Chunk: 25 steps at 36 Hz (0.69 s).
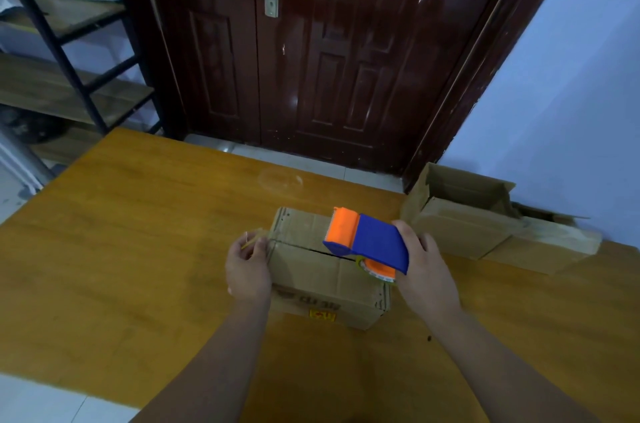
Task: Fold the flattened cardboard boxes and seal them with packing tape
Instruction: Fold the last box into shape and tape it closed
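Cardboard box (325,278): closed, resting on your wooden table (138,249) between your two hands.
Seam (304,247): its long axis runs left to right across the top, where the two flaps meet.
Left hand (247,270): pinches the tape end (254,239) just off the box's left edge.
Right hand (427,272): grips the blue-and-orange tape dispenser (372,242), held over the seam's right half. You would likely draw it rightward along that line.
Writing: dark print on the near face and a red-and-yellow sticker (322,315), both too blurred to read.

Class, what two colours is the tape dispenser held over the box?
Blue body with orange roller end, seen in the head view: tape dispenser in the right hand.
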Motion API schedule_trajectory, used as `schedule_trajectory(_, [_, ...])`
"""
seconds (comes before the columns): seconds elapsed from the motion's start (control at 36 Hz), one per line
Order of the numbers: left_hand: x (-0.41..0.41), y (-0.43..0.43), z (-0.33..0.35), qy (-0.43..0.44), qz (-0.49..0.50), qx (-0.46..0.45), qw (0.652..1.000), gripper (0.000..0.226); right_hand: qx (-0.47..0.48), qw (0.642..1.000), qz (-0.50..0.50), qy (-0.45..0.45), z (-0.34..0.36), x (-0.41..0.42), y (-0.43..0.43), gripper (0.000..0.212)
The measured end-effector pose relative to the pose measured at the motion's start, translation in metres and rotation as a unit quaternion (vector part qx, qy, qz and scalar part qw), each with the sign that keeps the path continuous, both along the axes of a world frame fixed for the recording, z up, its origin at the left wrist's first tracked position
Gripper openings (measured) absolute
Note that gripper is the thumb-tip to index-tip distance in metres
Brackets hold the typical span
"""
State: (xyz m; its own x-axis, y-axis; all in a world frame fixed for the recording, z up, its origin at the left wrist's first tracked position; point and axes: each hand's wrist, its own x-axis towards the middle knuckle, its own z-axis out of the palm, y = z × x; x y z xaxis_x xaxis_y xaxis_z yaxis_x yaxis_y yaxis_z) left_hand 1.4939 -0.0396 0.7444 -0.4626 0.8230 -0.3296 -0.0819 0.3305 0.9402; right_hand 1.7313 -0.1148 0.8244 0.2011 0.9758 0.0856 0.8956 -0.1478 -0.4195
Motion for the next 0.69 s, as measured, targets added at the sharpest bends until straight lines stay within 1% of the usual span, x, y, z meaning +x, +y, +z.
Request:
schedule_trajectory(0.17, [-0.003,0.005,0.002,-0.023,-0.014,-0.017,0.999,0.026,0.003,1.0,0.005,-0.007,-0.001,0.0,-0.001,0.067])
schedule_trajectory(0.28, [-0.008,0.009,0.0,-0.015,-0.035,-0.038,0.999,0.014,0.007,1.0,0.006,-0.006,-0.002,0.0,-0.002,0.069])
schedule_trajectory(0.39, [-0.01,0.012,0.0,-0.019,-0.061,-0.056,0.996,0.017,0.01,1.0,0.008,-0.007,-0.003,0.0,-0.001,0.069])
schedule_trajectory(0.44, [-0.01,0.011,0.001,-0.003,-0.071,-0.06,0.996,0.027,0.011,1.0,0.008,-0.006,-0.003,0.0,-0.001,0.07])
schedule_trajectory(0.53, [-0.011,0.01,0.0,0.003,-0.089,-0.054,0.995,0.062,0.009,1.0,0.007,-0.009,-0.004,0.0,0.0,0.073])
schedule_trajectory(0.58, [-0.01,0.01,0.001,-0.014,-0.09,-0.052,0.994,0.076,0.009,1.0,0.006,-0.012,-0.005,0.0,0.0,0.073])
schedule_trajectory(0.64, [-0.012,0.01,0.002,-0.047,-0.075,-0.084,0.993,0.083,0.01,1.0,0.004,-0.012,-0.005,0.0,-0.001,0.073])
schedule_trajectory(0.69, [-0.015,0.012,0.004,-0.107,-0.072,-0.158,0.979,0.08,0.012,1.0,0.003,-0.012,-0.006,0.0,-0.001,0.074])
